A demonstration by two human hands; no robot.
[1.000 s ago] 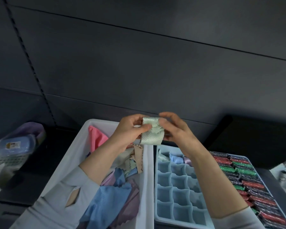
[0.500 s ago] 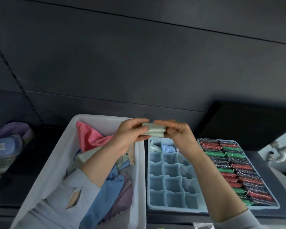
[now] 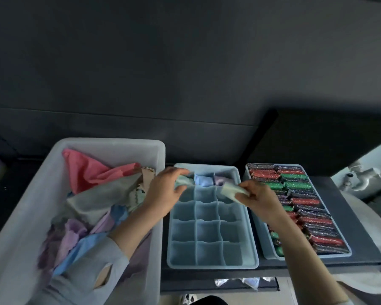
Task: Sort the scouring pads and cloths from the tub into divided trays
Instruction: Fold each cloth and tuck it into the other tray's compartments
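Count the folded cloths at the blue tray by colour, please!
Mint green cloth: 2, one at the left hand, one in the right hand
Blue cloth: 1
Lilac cloth: 1
Total: 4

The setting appears to be a packing or stockroom workstation, not a home. Evidence: a dark panelled wall [image 3: 185, 62]; a dark flat surface [image 3: 350, 216] carrying a white plastic tub [image 3: 20, 227] of loose cloths, a pale blue divided tray [image 3: 249, 216], and a second tray [image 3: 262, 238] packed with uniform rows of red, green and dark glittery scouring pads [image 3: 304, 201].
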